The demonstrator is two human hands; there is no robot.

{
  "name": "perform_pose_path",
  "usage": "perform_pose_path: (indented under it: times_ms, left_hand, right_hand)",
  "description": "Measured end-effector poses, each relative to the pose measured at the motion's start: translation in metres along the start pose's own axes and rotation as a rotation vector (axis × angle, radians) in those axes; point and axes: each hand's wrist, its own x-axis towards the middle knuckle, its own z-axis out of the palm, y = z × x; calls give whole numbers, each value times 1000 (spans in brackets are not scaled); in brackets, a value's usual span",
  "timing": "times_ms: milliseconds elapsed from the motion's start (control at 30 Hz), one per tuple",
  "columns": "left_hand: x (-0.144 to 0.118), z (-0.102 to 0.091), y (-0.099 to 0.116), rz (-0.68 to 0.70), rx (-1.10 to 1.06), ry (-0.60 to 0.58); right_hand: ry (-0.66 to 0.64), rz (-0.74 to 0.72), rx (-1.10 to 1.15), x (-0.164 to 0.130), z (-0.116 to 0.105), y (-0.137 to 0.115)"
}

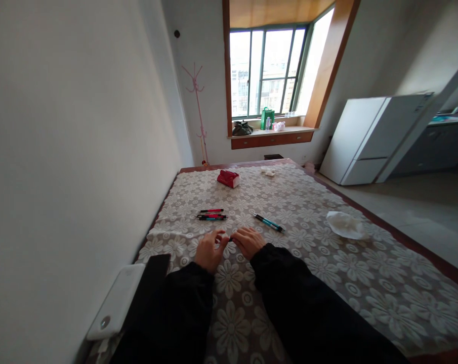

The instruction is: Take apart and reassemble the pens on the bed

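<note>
My left hand [210, 250] is curled over the tablecloth, thumb and fingertips drawn together in a pinch; whatever lies between them is too small to make out. Right beside it, my right hand [247, 241] is closed with fingers bent around a pen, of which only a short black end [231, 239] shows, pointing at the left thumb. Beyond my left hand lies a group of pens, a red and black pen [212, 211] behind several others [212, 217]. A blue and black pen [268, 222] rests diagonally past my right hand.
A flowered tablecloth [231, 328] covers the table. A red tissue pack [227, 178] and crumpled white paper [268, 172] lie at the far end, a white plastic bag [346, 225] on the right. At left are a white device [117, 303] and a dark phone-like slab [158, 265] by the wall.
</note>
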Motion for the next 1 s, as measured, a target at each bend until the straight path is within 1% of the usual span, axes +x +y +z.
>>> perform_pose_path:
  times_ms: [67, 100, 267, 367, 433, 533, 600, 667, 833, 933, 1000]
  left_hand:
    - [0, 0, 2, 57, -21, 9]
    - [0, 0, 2, 62, -14, 7]
    - [1, 0, 1, -18, 104, -31]
    - [1, 0, -1, -37, 132, -54]
    - [1, 0, -2, -17, 92, -36]
    - [0, 1, -1, 63, -20, 1]
    - [0, 1, -1, 89, -60, 13]
    - [0, 1, -1, 61, -40, 14]
    - [2, 2, -5, -103, 64, 24]
    - [2, 3, -8, -82, 45, 25]
    - [1, 4, -9, -56, 11, 33]
  right_hand:
    - [23, 11, 4, 0, 4, 3]
    - [33, 8, 7, 0, 5, 4]
    - [46, -27, -7, 1, 9, 4]
    - [38, -1, 16, 1, 9, 1]
    - [33, 47, 49, 1, 9, 1]
    - [-6, 122, 112, 1, 11, 2]
    - [-33, 145, 136, 1, 11, 2]
    - [-29, 148, 129, 1, 10, 2]
    - [34, 98, 76, 0, 7, 2]
    - [20, 61, 27, 0, 4, 1]
    - [4, 77, -3, 0, 2, 1]
